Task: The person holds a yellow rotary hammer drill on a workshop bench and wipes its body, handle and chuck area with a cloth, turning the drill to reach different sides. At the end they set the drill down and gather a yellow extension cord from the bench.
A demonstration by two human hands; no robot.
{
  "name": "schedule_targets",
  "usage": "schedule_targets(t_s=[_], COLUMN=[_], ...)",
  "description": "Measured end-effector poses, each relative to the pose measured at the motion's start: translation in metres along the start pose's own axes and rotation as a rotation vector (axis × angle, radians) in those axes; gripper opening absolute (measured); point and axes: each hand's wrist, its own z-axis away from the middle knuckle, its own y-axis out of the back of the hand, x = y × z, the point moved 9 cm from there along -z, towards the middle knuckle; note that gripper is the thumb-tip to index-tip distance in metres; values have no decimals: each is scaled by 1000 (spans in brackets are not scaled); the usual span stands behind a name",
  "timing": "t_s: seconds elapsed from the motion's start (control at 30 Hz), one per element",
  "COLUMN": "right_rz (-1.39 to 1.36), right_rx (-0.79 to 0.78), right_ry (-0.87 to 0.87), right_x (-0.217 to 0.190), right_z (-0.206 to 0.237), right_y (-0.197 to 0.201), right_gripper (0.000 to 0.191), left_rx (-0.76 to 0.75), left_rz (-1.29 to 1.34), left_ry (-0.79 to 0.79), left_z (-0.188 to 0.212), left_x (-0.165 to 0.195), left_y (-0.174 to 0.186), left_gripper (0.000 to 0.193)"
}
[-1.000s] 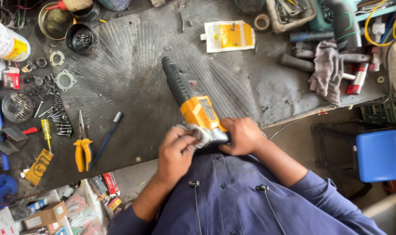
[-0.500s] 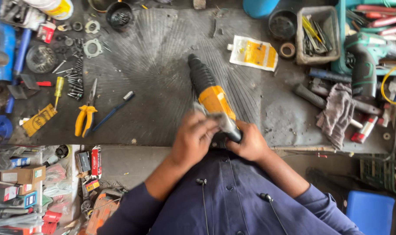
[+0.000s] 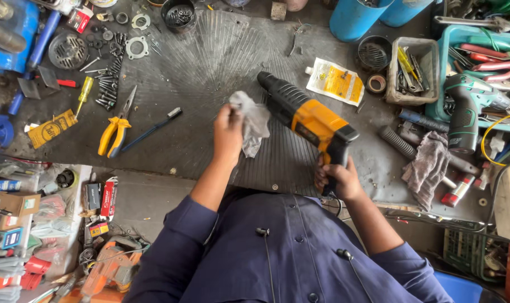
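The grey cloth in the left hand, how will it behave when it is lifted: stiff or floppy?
Probably floppy: the grey cloth droops in folds below the left hand. It seems light, since that one hand pinches it easily. It looks unlikely to slip or roll.

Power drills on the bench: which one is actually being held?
The orange-and-black drill, gripped at its handle by the right hand. The green drill lies untouched at the bench's right side. The left hand holds a grey rag.

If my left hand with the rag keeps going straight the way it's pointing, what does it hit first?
Probably the drill's black front barrel. The left hand holds the grey rag just beside it, pointing up and slightly right. Depth is unclear from above, so it might pass alongside.
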Motion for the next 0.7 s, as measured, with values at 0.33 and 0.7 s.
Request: schedule_targets(t_s=[0.33, 0.7], right_rz=[49, 82], right_rx=[-69, -71], right_ry=[34, 52], right_x=[-4, -4], right_z=[1, -1], right_y=[-6, -5], right_gripper=[24, 27], left_rx=[2, -469], left_rz=[606, -896], left_ry=[32, -683], left_z=[-1, 70], left_x=[-5, 29], left_y=[-7, -133], left_gripper=[36, 64])
